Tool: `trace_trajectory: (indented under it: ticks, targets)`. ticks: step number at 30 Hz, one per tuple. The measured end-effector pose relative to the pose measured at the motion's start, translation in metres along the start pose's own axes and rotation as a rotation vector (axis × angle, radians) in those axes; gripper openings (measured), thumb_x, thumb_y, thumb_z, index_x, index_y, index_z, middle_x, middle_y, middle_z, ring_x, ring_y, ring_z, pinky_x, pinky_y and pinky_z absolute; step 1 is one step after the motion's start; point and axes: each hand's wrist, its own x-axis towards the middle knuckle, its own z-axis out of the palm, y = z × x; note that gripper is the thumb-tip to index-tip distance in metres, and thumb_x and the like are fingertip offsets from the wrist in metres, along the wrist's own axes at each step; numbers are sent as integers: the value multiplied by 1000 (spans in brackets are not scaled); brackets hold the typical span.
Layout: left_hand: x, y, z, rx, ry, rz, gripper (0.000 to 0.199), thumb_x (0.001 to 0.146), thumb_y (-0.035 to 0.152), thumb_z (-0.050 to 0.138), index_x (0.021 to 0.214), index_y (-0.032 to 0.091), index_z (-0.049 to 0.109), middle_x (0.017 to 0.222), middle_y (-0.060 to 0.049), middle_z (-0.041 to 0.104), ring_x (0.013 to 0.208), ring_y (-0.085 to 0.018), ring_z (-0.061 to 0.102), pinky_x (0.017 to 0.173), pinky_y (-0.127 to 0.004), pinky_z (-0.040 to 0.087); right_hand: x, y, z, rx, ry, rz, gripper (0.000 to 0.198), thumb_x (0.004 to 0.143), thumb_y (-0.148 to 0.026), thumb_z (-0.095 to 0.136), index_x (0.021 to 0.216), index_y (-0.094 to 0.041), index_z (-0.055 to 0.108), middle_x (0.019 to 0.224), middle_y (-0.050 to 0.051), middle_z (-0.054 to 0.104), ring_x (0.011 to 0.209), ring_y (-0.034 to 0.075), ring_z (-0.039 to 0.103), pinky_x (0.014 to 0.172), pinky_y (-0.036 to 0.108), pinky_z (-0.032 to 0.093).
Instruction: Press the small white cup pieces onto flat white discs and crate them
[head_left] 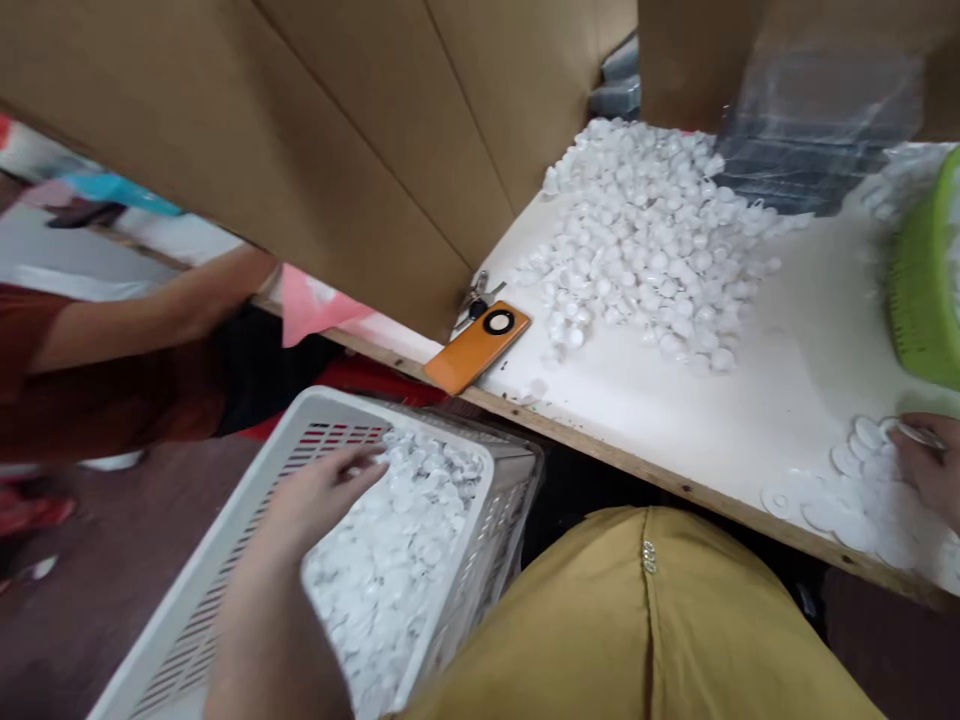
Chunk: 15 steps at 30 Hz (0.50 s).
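My left hand (322,492) hovers over a white plastic basket (300,400) filled with small white plastic pieces (397,570). Its fingers are stretched out and slightly apart, and I see nothing held in them. At the right edge of the view, my right hand (930,465) is closed on a thin white disc (916,434). Below and beside that hand, several flat white discs (862,495) lie spread along the table's front edge. Part of the right hand is cut off by the frame.
A large heap of small white caps (645,240) covers the back of the white table (780,400). An orange phone (476,350) and keys (480,295) lie beside a cardboard partition (360,130). A green basket (926,280) stands right. Another person's arm (157,310) shows at left.
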Motion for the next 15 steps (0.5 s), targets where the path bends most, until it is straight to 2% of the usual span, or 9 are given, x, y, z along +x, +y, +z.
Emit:
trace_trajectory:
  ticks: [3,5,7,10,15]
  targets:
    - [9,73,19,-22,152,124,38,86,49,42,100,22,65,102,-6,72,94,-23,65,83,-31,48,3,-17,3,11,34,-146,50,86,-58,36,105,-27,69,91,15,66,89,35,63,83,45,49]
    - [20,123,30,75,159,206,39,89,48,39,99,21,66,101,-7,71,96,-24,64,80,-31,47,2,-26,0,15,84,-245,45,87,-56,36,105,-30,68,93,13,67,91,35,62,85,47,48]
    - [31,159,38,227,129,248,44,91,50,36,93,19,68,94,-10,71,93,-25,64,74,-31,46,0,-31,-2,17,101,-309,42,88,-53,36,108,-32,67,97,12,67,93,34,62,85,47,48]
    - [44,183,44,419,73,302,47,92,51,38,86,16,69,89,-13,69,91,-27,63,72,-32,44,-6,-37,-4,56,46,-330,45,91,-50,33,111,-28,67,98,13,66,94,33,62,79,44,50]
    - [52,183,40,482,-44,383,31,86,46,51,87,19,69,91,-10,68,93,-26,61,73,-31,44,-4,-41,-7,130,11,-194,43,86,-49,42,109,-23,66,97,17,63,90,34,63,71,44,51]
